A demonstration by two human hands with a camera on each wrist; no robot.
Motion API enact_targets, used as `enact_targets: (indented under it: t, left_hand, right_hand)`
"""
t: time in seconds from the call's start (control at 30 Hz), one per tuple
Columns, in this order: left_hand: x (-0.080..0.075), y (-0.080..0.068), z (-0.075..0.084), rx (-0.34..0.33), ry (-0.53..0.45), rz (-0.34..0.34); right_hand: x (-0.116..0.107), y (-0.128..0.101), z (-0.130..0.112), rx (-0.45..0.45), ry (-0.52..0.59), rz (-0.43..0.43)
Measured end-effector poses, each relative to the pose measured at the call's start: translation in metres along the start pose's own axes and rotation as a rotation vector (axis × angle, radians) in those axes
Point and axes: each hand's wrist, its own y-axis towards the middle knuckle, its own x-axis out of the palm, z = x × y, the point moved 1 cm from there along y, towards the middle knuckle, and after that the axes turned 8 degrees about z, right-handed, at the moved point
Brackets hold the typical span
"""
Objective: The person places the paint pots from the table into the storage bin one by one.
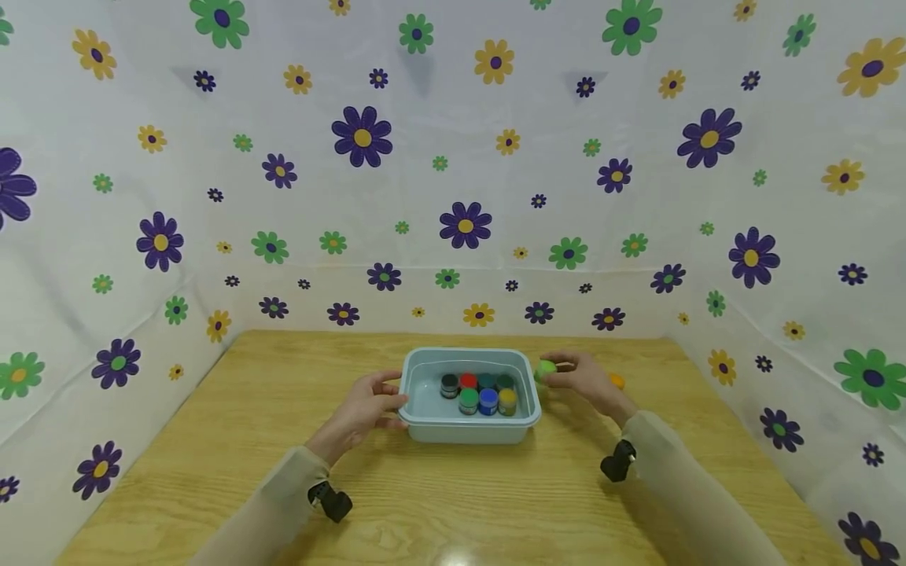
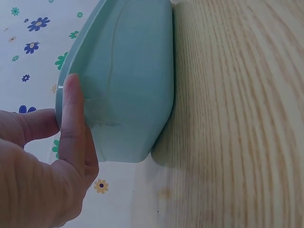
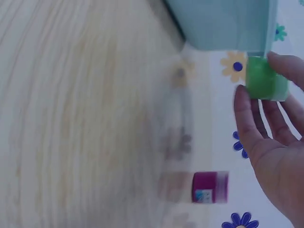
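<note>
Seven paint pots (image 1: 478,392) already stand inside the pale blue tub (image 1: 425,413) near the middle of the table (image 1: 212,440), toward its far edge. The left hand (image 1: 364,409) grips the tub's left rim, thumb over the lip, while the right hand (image 1: 583,380) pinches a green pot (image 1: 545,371) just beside the tub's right rim. By my reading the filling is well along: a magenta pot (image 3: 210,187) and an orange one (image 1: 617,381) remain out on the table right of the tub
</note>
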Motion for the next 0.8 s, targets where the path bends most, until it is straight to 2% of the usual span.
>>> enact_targets:
  t: [0.2, 0.37, 0.8]
  left_hand:
    - [0.0, 0.0, -0.001, -0.002, -0.003, -0.005]
    - [0.0, 0.002, -0.001, 0.001, -0.004, -0.006]
    - [0.001, 0.0, 0.002, -0.003, 0.003, 0.011]
  right_hand:
    - [0.001, 0.001, -0.01, -0.025, 0.096, 0.035]
    - [0.008, -0.001, -0.023, -0.019, 0.085, 0.051]
    - [0.033, -0.004, -0.051, -0.013, 0.064, 0.019]
